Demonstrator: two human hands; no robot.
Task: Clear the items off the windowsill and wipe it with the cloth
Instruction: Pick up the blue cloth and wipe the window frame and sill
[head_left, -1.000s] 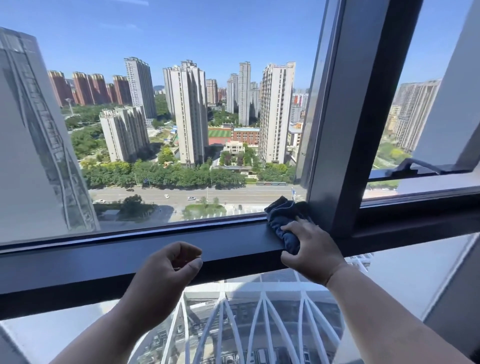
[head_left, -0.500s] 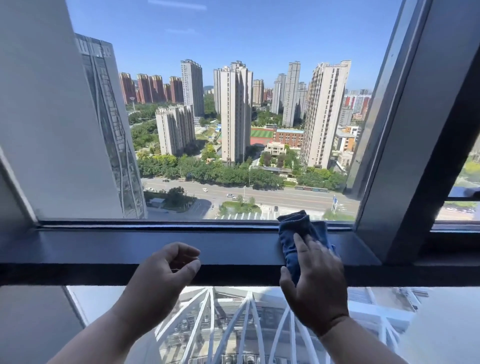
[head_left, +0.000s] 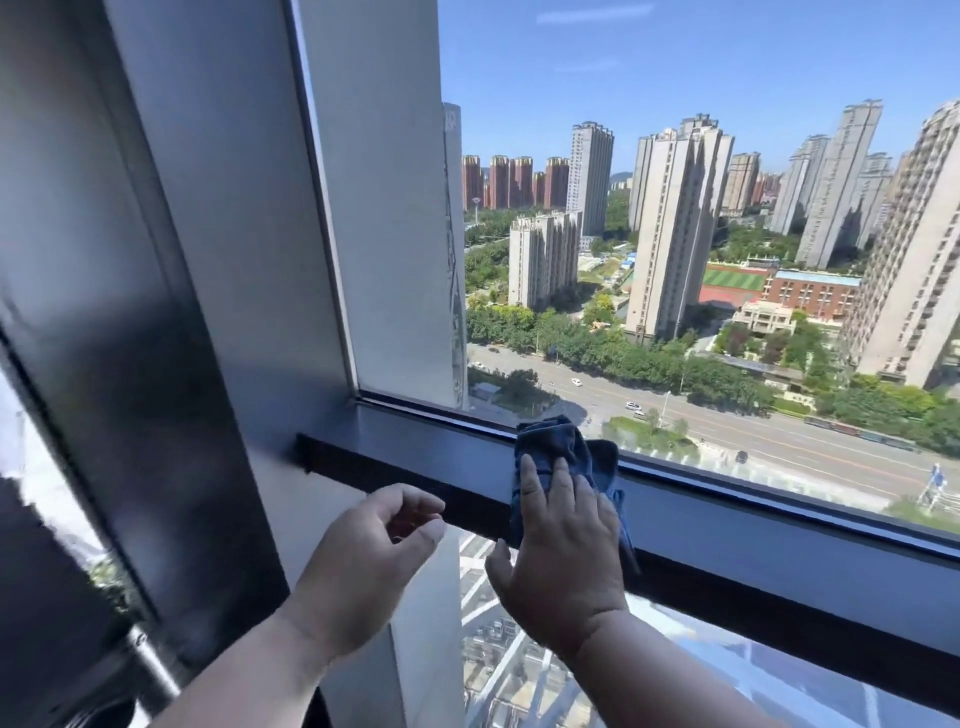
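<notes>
Head view: I see my right hand (head_left: 563, 561) pressing flat, fingers straight, on the blue cloth (head_left: 556, 447), which lies on the dark windowsill (head_left: 426, 441) and hangs over its front edge. My left hand (head_left: 369, 561) hovers just beside it, fingers loosely curled, holding nothing.

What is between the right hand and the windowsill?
The blue cloth: the right hand presses it flat onto the windowsill, seen in the head view.
</notes>
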